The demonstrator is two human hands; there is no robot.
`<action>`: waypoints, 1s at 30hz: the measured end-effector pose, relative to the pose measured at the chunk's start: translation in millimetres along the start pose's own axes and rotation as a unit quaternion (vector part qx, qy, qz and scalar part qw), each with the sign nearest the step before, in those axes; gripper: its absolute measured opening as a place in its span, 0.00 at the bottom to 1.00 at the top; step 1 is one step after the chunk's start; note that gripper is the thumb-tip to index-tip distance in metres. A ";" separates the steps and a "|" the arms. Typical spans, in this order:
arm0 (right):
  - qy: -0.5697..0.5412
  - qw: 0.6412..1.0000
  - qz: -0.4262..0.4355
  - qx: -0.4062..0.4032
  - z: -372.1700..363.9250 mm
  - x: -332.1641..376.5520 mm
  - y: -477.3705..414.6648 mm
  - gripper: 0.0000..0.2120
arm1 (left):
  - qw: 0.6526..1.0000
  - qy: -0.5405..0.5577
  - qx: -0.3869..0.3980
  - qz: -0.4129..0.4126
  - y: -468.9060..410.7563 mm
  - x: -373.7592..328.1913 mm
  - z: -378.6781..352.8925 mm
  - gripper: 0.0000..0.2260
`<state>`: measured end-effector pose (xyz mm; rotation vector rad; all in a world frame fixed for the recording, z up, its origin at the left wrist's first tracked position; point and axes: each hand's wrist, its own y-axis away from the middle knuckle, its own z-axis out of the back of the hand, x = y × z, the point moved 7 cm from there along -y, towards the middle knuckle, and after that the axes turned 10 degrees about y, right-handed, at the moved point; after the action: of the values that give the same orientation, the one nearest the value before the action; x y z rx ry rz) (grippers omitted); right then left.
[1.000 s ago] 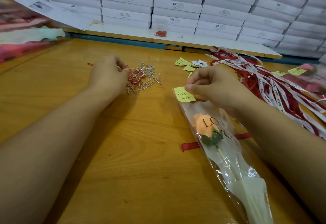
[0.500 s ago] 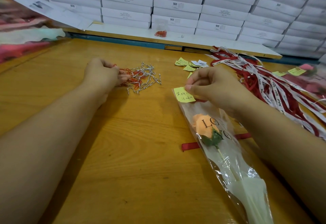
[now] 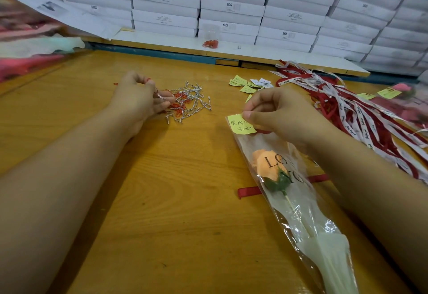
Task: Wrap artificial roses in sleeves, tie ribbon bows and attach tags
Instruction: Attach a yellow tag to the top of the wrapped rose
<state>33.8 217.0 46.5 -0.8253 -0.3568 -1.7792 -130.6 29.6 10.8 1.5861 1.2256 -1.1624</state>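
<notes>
The left hand (image 3: 139, 99) could drag out a tangled clump of wire ties (image 3: 187, 101) instead of one. Further right, the yellow tag (image 3: 240, 124) may slip from the sleeve (image 3: 301, 212) mouth if the pinch loosens. The left grip is curled, fingertips pinching wire ties. The right hand (image 3: 278, 115) grip is closed, pinching the tag above the sleeved rose (image 3: 268, 166) lying on the desk (image 3: 185, 201).

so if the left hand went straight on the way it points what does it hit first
The left hand would meet the pile of silver and red ties, right at its fingertips.
</notes>
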 end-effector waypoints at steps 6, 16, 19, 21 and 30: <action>-0.004 1.000 0.000 -0.004 0.8 -0.1 -0.5 0.01 | 1.000 0.014 0.008 0.017 -5.1 3.9 1.2 0.02; -0.002 1.000 -0.004 -0.005 0.3 -1.8 -0.7 0.01 | 0.996 0.067 0.047 0.033 -1.9 5.2 -5.9 0.05; -0.001 1.000 -0.006 -0.005 0.3 -2.4 -0.8 0.02 | 0.995 0.070 0.060 0.049 -1.3 7.2 -7.0 0.05; 0.001 1.000 -0.005 -0.005 0.3 -2.2 -1.2 0.02 | 0.994 0.075 0.060 0.052 -1.4 7.1 -6.7 0.06; 0.001 1.000 -0.004 -0.006 1.1 -3.3 -1.0 0.01 | 0.991 0.095 0.086 0.023 2.3 0.7 -13.7 0.06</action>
<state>33.8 220.4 45.2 -0.8318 -0.3484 -1.7922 -125.7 42.3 13.8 1.8818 1.2277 -1.1328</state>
